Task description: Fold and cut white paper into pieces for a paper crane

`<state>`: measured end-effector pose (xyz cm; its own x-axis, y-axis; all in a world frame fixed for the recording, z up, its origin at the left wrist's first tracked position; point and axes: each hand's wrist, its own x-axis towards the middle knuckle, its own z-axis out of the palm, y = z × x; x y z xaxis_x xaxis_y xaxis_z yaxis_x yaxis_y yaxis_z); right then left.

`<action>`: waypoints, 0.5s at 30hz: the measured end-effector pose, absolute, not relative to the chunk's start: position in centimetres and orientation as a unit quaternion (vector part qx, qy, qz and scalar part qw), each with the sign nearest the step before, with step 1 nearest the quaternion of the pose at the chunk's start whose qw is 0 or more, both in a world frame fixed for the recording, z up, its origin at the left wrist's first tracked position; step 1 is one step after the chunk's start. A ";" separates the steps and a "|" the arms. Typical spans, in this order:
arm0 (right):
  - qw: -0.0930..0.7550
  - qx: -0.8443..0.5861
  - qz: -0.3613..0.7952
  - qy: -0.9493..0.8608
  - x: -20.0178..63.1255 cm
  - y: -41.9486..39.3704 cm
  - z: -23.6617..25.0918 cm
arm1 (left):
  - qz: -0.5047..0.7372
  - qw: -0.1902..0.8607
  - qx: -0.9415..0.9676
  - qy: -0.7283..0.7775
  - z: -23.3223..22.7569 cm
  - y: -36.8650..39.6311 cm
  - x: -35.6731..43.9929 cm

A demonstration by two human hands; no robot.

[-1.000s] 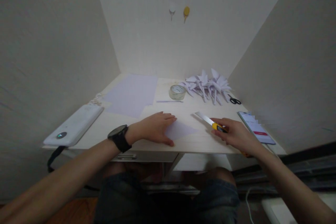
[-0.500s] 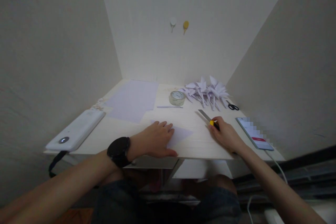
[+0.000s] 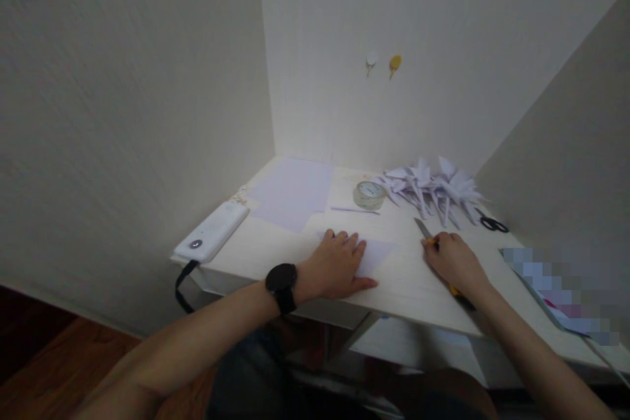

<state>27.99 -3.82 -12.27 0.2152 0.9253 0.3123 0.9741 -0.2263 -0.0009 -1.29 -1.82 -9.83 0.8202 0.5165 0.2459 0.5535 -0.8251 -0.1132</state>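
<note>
My left hand (image 3: pixel 339 267) lies flat with its fingers spread, pressing a folded piece of pale paper (image 3: pixel 377 254) against the table. Part of that paper is hidden under the palm. To the right, low over the tabletop, my right hand (image 3: pixel 455 262) is closed on a utility knife (image 3: pixel 422 230). The knife's blade points away and to the left, and its yellow and black handle runs beneath the hand. Beyond both hands lie a thin paper stick (image 3: pixel 355 210) and a roll of clear tape (image 3: pixel 369 195).
Several folded paper flowers (image 3: pixel 433 187) are heaped at the back right, beside black scissors (image 3: pixel 493 224). Flat paper sheets (image 3: pixel 298 193) lie at the back left. A white device (image 3: pixel 212 231) sits at the left edge, a phone (image 3: pixel 546 292) at the right. Walls enclose the table (image 3: pixel 290 249).
The view has swung left, so everything appears further right. My right hand has lowered the knife toward the tabletop and turned over it. My left hand still presses on the paper.
</note>
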 end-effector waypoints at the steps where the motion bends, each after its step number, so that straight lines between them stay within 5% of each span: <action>1: 0.099 -0.774 -0.123 -0.612 27.7 -3.6 -12.2 | -0.113 0.079 -0.949 -0.282 -9.4 -1.4 -1.7; 9: 0.118 -0.786 -0.111 -0.596 28.0 -3.6 -12.4 | -0.040 0.148 -0.833 -0.532 -4.8 8.4 -13.0; 15: 0.139 -0.785 -0.096 -0.596 28.6 -3.7 -12.6 | 0.013 0.158 -0.824 -0.545 -3.7 11.4 -18.8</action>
<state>28.57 -3.75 -12.65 0.2699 0.9090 0.3176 0.9628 -0.2495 -0.1039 -18.80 11.43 -3.72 0.4066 0.9011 0.1509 0.8931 -0.3572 -0.2736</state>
